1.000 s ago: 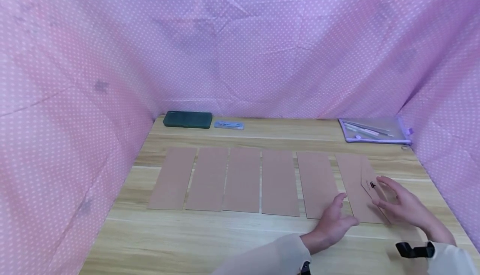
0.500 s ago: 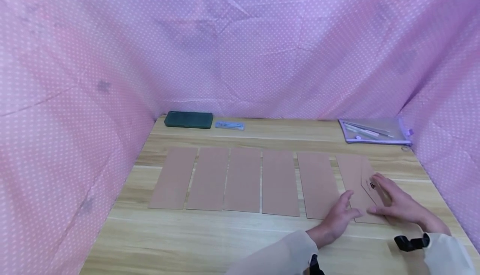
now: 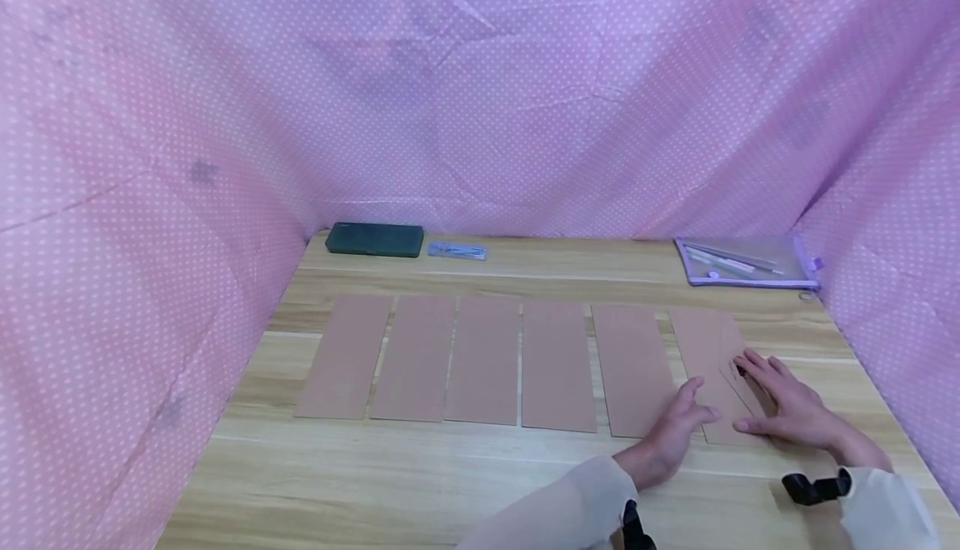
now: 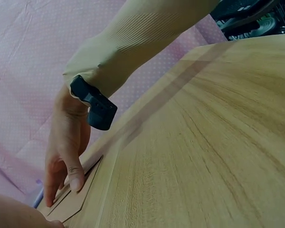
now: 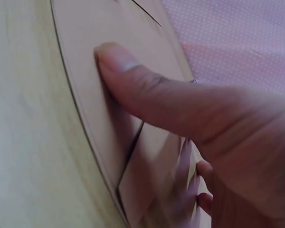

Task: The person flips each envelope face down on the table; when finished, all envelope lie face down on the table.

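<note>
A brown kraft-paper envelope (image 3: pixel 697 342) lies at the right end of the row, its angled flap (image 3: pixel 726 342) and small black print (image 3: pixel 740 370) partly covered. On it rests my right hand (image 3: pixel 795 408), fingers extended across the flap side and thumb near the lower edge. The right wrist view shows that thumb (image 5: pixel 128 71) on the envelope's surface (image 5: pixel 80 57), above a folded corner (image 5: pixel 145 164). My left hand (image 3: pixel 667 437) is at the same envelope's lower left side, thumb raised and fingers loosely bent. Whether it touches the paper is hard to tell.
Several more brown paper rectangles (image 3: pixel 483 358) lie in a row to the left. Along the back edge are a dark green case (image 3: pixel 375 239), a small blue packet (image 3: pixel 457 250) and a purple-edged clear pouch (image 3: pixel 750 262) with pens. Pink dotted cloth (image 3: pixel 480 117) encloses the wooden table (image 3: pixel 337 483).
My right hand has shifted left and settled further over the flap and print. My left hand has moved slightly right, toward the last envelope.
</note>
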Tool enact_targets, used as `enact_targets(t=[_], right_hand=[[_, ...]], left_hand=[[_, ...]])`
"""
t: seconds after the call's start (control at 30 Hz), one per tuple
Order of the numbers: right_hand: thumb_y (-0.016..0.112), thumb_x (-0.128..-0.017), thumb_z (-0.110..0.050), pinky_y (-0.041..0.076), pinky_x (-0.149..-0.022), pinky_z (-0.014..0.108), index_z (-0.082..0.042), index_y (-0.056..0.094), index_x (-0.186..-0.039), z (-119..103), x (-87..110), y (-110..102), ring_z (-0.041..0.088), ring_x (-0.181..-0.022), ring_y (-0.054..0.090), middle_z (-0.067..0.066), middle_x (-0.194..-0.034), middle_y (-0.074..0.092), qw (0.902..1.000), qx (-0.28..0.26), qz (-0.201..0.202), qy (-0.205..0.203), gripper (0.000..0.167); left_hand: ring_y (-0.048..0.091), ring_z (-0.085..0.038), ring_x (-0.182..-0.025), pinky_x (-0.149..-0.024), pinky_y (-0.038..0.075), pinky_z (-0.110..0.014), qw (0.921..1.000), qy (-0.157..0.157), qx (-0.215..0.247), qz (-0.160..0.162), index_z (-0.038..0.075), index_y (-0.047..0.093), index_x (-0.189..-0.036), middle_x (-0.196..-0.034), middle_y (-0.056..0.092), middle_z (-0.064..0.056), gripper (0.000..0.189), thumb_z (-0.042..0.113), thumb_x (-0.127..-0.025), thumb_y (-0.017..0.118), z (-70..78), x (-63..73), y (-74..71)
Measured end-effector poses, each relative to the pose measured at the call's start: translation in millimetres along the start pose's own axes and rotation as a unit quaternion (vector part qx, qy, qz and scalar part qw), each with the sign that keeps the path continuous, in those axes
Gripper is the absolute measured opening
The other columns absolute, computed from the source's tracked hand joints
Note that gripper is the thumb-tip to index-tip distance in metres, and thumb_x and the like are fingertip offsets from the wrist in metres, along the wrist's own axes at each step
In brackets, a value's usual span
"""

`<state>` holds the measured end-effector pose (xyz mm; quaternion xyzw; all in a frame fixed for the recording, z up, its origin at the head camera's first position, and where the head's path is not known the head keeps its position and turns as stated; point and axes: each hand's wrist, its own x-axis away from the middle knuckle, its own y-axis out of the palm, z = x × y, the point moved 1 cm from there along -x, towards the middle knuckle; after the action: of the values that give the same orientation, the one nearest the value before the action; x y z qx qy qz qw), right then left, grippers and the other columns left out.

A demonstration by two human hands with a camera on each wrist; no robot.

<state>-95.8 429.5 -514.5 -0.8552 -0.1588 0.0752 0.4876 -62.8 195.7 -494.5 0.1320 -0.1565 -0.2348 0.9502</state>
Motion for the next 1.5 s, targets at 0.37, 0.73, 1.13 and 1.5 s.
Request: enact_targets(t=[0.37, 0.73, 1.13, 1.5], right_hand=[[0.087, -0.070, -0.022, 0.024, -0.085, 0.084, -0.009, 0.025, -0.158, -2, 2.4, 2, 0.068, -0.141, 0.012, 0.033, -0.162, 0.017, 0.9998, 0.010, 0.016, -0.004, 0.109], [0.086, -0.073, -0.024, 0.022, -0.088, 0.083, -0.007, 0.026, -0.157, -2, 2.8, 3, 0.059, -0.148, 0.004, 0.021, -0.168, 0.008, 0.9998, 0.012, 0.016, 0.005, 0.105], [0.086, -0.072, -0.021, 0.020, -0.088, 0.083, -0.006, 0.027, -0.156, -3, 2.8, 4, 0.062, -0.147, 0.004, 0.030, -0.164, 0.014, 0.9998, 0.001, 0.021, 0.002, 0.104], [0.085, -0.074, -0.023, 0.021, -0.089, 0.083, -0.005, 0.028, -0.156, -3, 3.8, 4, 0.061, -0.148, 0.004, 0.028, -0.165, 0.013, 0.9995, 0.009, 0.029, 0.001, 0.102]], left_hand=[[0.006, -0.042, -0.156, -0.123, 0.008, -0.067, 0.9896, 0.014, 0.143, 0.011, 0.003, 0.025, -0.155, -0.167, 0.010, -0.024, 0.072, 0.009, -0.087, 0.047, -4.3, -7.5, 8.5], [0.023, -0.042, -0.149, -0.116, 0.014, -0.076, 0.9676, 0.026, 0.234, 0.090, 0.003, 0.044, -0.141, -0.161, 0.028, -0.021, 0.055, 0.007, -0.087, 0.047, -7.1, -14.1, 7.8], [0.036, -0.038, -0.136, -0.105, 0.028, -0.080, 0.9422, 0.003, 0.311, 0.125, 0.006, 0.049, -0.132, -0.149, 0.036, -0.012, 0.046, 0.013, -0.086, 0.046, -8.2, -18.7, 4.1], [0.034, -0.036, -0.139, -0.109, 0.028, -0.073, 0.9573, 0.018, 0.267, 0.109, 0.006, 0.049, -0.134, -0.154, 0.038, -0.012, 0.046, 0.008, -0.087, 0.047, -5.0, -14.8, 8.7]])
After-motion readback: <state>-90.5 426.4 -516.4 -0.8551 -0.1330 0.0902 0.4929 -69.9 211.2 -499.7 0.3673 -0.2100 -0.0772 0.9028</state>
